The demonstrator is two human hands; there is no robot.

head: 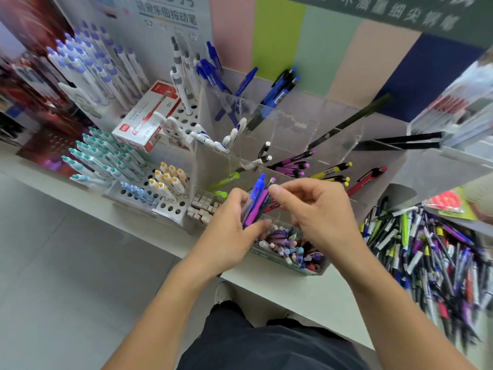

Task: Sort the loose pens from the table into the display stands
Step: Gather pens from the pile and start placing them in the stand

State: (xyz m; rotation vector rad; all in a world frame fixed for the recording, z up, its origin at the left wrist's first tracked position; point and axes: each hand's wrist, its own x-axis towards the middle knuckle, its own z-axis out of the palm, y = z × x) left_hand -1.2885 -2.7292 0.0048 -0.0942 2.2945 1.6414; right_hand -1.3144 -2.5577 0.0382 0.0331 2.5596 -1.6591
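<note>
Holding a small bundle of pens (254,206) in our left hand (229,231), fingers curled round the barrels, we are reaching in with the right hand (312,209), whose thumb and forefinger are closing together on the top of one pen; exactly which one is hard to tell, as the fingers cover it. A blue pen (257,189) and a purple pen (260,206) are standing highest in the bunch. To our eye we are picking out a single pen to drop into its matching slot. Doing this well means pulling it straight up so the rest are not dragged loose, then matching colour: purple pens (292,162) are already lying in a compartment of the clear acrylic stand (293,124) just beyond our hands, with yellow pens (332,173) to their right. The big loose pile of pens (426,249) is waiting on the table (280,292) at the right. Directly under our hands a clear box of small pens (288,249) is sitting in the way, so a dropped pen could vanish among them. To the left, teal-capped pens (101,158) are filling a perforated rack, a red and white pen box (145,116) lying behind it.
</note>
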